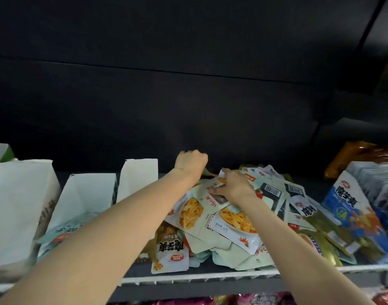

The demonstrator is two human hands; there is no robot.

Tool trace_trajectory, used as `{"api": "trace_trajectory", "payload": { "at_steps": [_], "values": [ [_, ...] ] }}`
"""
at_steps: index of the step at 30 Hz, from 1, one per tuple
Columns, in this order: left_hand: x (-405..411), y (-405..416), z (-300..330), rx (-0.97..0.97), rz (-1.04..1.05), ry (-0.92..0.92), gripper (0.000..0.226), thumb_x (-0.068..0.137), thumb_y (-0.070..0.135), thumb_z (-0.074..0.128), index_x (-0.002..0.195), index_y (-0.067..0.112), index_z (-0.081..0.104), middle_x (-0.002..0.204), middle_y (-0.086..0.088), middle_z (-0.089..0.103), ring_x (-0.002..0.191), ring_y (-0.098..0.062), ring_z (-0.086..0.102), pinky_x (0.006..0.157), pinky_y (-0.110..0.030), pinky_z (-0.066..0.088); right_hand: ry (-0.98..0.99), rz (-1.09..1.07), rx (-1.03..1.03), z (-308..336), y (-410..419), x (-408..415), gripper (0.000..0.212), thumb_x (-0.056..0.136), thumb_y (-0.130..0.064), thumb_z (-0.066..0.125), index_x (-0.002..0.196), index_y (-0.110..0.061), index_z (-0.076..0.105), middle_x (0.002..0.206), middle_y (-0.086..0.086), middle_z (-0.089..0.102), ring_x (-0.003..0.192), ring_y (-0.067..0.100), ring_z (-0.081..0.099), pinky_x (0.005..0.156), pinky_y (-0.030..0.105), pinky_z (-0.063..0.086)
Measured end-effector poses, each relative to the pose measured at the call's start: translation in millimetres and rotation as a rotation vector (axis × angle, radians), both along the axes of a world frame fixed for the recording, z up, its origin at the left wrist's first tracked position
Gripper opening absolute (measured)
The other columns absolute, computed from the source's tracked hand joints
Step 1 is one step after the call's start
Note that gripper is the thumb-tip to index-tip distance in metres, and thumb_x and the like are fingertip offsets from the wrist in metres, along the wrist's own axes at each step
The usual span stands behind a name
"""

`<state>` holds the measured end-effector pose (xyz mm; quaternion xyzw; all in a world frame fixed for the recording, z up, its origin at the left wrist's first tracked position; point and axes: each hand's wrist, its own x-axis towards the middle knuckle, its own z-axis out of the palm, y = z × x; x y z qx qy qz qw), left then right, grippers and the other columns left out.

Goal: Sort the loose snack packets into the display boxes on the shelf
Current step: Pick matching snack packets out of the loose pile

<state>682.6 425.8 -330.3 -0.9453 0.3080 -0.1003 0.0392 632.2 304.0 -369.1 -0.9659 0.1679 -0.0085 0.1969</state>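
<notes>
Two bare arms reach over a shop shelf (210, 279) backed by a dark panel (188, 95), where a heap of loose snack packets (232, 227) covers the middle of the deck. Three pale display boxes stand to the left of the heap: a large white box (17, 205) at the far left, a mint-green box (85, 201) beside it, and a narrower white box (140, 179) just left of the pile. To the right, a blue display box (353, 214) holds a row of upright packets (378, 186), with an orange bag (360, 157) behind it. Most of the loose packets are pale green with a picture of yellow strips; a few olive-green ones lie at the right edge of the heap. At the back of the pile the left hand (192, 161) is curled, knuckles up, and whether its fingers hold anything cannot be told. The right hand (235, 186) rests on top of the heap, thumb and fingers pinching a small pale packet (213, 188). Purple wrappers (199, 301) show below the shelf's white rail.
</notes>
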Motion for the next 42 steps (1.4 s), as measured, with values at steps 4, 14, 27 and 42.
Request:
{"api": "trace_trajectory", "payload": {
  "at_steps": [4,14,27,42],
  "values": [
    [-15.8,24.4,22.9,-0.357,-0.042,-0.075,0.013,0.092,0.009,0.051,0.095,0.015,0.062,0.091,-0.006,0.065,0.084,-0.024,0.061,0.064,-0.031,0.041,-0.287,0.064,0.141,5.0,13.2,-14.2,0.083,0.083,-0.021,0.07,0.149,-0.021,0.019,0.144,0.009,0.036,0.133,0.025,0.035,0.109,0.035,0.032],
    [-73.2,128.5,52.0,-1.06,-0.081,0.398,0.009,0.089,0.019,0.062,0.095,0.013,0.066,0.092,-0.003,0.072,0.083,-0.011,0.07,0.072,-0.035,0.059,-0.469,-0.04,1.445,60.9,73.2,-75.9,0.029,0.091,-0.016,0.06,0.118,-0.008,0.055,0.114,0.01,0.066,0.099,0.021,0.066,0.082,0.032,0.056],
    [-120.6,264.8,43.4,-1.045,-0.009,0.073,0.015,0.085,0.01,0.066,0.094,0.019,0.058,0.088,0.015,0.061,0.083,0.003,0.058,0.069,-0.003,0.044,-0.638,0.283,0.754,73.3,211.9,-96.8,0.015,0.088,-0.005,0.061,0.099,-0.014,0.066,0.093,-0.002,0.07,0.09,0.01,0.067,0.078,0.023,0.056],
    [-130.1,302.9,16.6,-0.918,-0.058,-0.032,0.014,0.089,0.014,0.062,0.101,0.01,0.067,0.096,0.0,0.069,0.087,-0.011,0.064,0.082,-0.022,0.052,-0.646,0.432,0.348,55.8,239.0,-100.0,0.015,0.09,-0.013,0.061,0.1,-0.013,0.072,0.091,-0.004,0.071,0.083,0.006,0.062,0.073,0.01,0.045]
  ]
}}
